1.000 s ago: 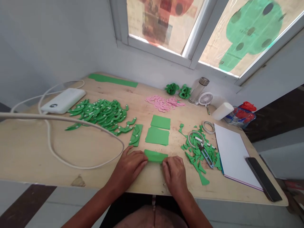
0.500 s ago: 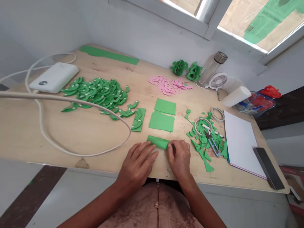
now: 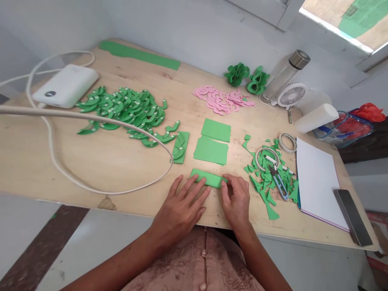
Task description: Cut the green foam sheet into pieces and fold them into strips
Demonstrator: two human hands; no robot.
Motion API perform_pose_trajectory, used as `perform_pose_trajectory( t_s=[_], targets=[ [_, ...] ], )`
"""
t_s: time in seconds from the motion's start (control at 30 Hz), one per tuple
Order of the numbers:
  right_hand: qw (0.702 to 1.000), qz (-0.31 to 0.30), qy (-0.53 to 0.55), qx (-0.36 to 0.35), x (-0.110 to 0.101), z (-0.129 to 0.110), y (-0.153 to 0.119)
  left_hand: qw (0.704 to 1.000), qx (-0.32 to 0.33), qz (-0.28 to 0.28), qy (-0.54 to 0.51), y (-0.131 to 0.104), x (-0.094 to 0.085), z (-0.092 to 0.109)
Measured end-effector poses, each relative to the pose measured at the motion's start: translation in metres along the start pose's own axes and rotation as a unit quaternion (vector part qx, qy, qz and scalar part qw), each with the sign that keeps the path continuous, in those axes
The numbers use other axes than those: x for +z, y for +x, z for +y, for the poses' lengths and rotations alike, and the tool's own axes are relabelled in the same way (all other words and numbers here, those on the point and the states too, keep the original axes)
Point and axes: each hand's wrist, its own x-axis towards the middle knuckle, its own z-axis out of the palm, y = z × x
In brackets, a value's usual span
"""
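Observation:
A folded strip of green paper [image 3: 209, 178] lies flat on the wooden table near its front edge. My left hand [image 3: 184, 202] rests on the left part of the strip and the table, its fingers spread. At the strip's right end, my right hand [image 3: 237, 198] pinches the paper between thumb and forefinger. Just beyond the strip are two stacks of green rectangles, a near one [image 3: 211, 150] and a far one [image 3: 216, 130]. To their left a green piece [image 3: 181, 147] has curved cut shapes on it.
Green curved cutouts [image 3: 124, 109] and a white power bank [image 3: 66, 85] with a looping cable lie left. Pink cutouts [image 3: 222, 100] are behind. Scissors [image 3: 279, 182] lie on green scraps at right, beside white paper [image 3: 321, 182] and a phone [image 3: 352, 217].
The camera view has shifted. My left hand has spread its fingers flatter over the strip, which now looks pressed flat; my right hand stays at its right end.

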Motion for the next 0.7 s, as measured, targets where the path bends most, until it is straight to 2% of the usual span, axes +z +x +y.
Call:
perform_pose_trajectory(
  t_s=[0.7],
  targets=[
    [1.000,0.002,-0.014,0.003,0.0019,-0.0006,0.0024,1.000,-0.012,-0.018,0.012,0.0017,-0.0012,0.0010]
  ],
)
